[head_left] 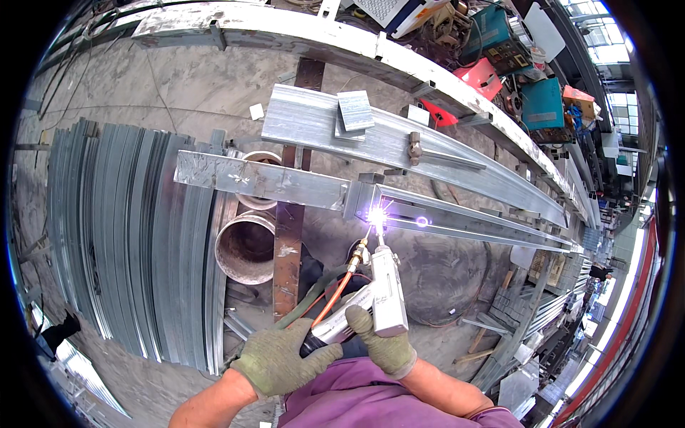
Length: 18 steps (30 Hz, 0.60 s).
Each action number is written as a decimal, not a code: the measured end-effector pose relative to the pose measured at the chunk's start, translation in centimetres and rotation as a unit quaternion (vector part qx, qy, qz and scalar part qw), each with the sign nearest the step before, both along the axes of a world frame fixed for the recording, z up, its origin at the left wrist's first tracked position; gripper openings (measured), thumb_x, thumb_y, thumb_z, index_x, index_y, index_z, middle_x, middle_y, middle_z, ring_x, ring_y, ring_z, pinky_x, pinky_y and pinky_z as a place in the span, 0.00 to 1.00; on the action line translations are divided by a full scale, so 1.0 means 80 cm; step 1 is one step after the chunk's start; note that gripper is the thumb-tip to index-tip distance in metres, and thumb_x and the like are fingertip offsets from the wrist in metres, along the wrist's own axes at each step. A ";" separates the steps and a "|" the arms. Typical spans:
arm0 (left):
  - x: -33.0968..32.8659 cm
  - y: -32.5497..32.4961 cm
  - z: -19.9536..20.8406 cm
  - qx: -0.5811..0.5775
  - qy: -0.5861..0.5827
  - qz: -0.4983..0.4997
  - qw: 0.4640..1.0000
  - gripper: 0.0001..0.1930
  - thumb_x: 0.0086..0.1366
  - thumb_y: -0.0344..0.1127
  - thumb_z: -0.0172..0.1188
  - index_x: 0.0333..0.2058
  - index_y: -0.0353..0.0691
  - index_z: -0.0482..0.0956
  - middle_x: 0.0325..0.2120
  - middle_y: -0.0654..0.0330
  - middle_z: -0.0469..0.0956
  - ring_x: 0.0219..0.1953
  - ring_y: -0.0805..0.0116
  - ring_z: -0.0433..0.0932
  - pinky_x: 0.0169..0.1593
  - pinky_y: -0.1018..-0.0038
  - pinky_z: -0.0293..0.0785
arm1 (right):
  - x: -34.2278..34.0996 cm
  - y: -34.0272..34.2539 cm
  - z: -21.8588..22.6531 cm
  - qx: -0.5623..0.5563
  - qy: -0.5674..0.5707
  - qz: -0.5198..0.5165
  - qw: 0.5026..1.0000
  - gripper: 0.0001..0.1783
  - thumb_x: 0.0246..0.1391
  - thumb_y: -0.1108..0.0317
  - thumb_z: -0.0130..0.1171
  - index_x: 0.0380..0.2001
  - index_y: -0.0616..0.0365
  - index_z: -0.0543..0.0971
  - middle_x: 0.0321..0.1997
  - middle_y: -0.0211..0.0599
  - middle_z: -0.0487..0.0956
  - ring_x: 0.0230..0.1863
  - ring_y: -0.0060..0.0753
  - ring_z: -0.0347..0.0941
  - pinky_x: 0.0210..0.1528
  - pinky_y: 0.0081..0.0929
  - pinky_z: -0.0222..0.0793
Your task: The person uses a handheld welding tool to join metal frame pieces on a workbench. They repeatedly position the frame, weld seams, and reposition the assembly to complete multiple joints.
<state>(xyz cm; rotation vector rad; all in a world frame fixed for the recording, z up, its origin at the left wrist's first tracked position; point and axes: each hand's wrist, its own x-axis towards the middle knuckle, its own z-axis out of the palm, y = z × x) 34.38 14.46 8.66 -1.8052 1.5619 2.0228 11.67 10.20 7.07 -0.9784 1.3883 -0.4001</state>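
Observation:
A white handheld welding gun [386, 289] points away from me, its tip at a bright spark [377, 216] on a galvanized steel channel [457, 212]. My left hand [282, 359], in a green work glove, is wrapped round the gun's angled rear handle. Against the rear of the gun's body, my right hand [383, 347] is closed in a matching glove, with part of its grip hidden. A brass-fitted wire feed nozzle [358, 255] with an orange hose [330, 303] runs beside the gun to the same spot. The channel meets a flat steel piece [264, 178] near the spark.
Beyond the channel, a wide steel beam [307, 123] carries a hammer [415, 148] and small metal plates [354, 112]. Long steel profiles [135, 235] are stacked at left. A round pipe [246, 246] stands beside a rusty bar [288, 257]. Teal machines [546, 107] sit at far right.

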 end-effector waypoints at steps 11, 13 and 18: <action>0.000 0.000 0.002 -0.008 0.003 0.007 1.000 0.48 0.70 0.69 0.64 0.79 0.52 0.60 0.32 0.41 0.87 0.38 0.36 0.88 0.44 0.51 0.83 | -0.003 0.002 -0.005 -0.011 0.008 0.016 1.000 0.33 0.66 0.56 0.76 0.63 0.60 0.71 0.50 0.33 0.78 0.46 0.25 0.76 0.45 0.28 0.79; 0.001 0.001 0.002 -0.006 0.002 0.004 1.000 0.48 0.70 0.69 0.64 0.79 0.52 0.60 0.32 0.41 0.87 0.38 0.36 0.88 0.43 0.50 0.83 | -0.002 0.002 -0.003 -0.002 0.004 0.011 1.000 0.32 0.66 0.56 0.76 0.62 0.60 0.72 0.49 0.33 0.78 0.46 0.25 0.77 0.45 0.28 0.79; 0.001 0.001 0.003 0.000 -0.010 -0.006 1.000 0.48 0.69 0.69 0.64 0.79 0.51 0.60 0.32 0.41 0.87 0.38 0.36 0.88 0.43 0.51 0.84 | 0.000 0.001 0.001 0.011 -0.002 0.015 1.000 0.28 0.67 0.57 0.75 0.59 0.60 0.75 0.47 0.32 0.79 0.45 0.25 0.77 0.45 0.29 0.79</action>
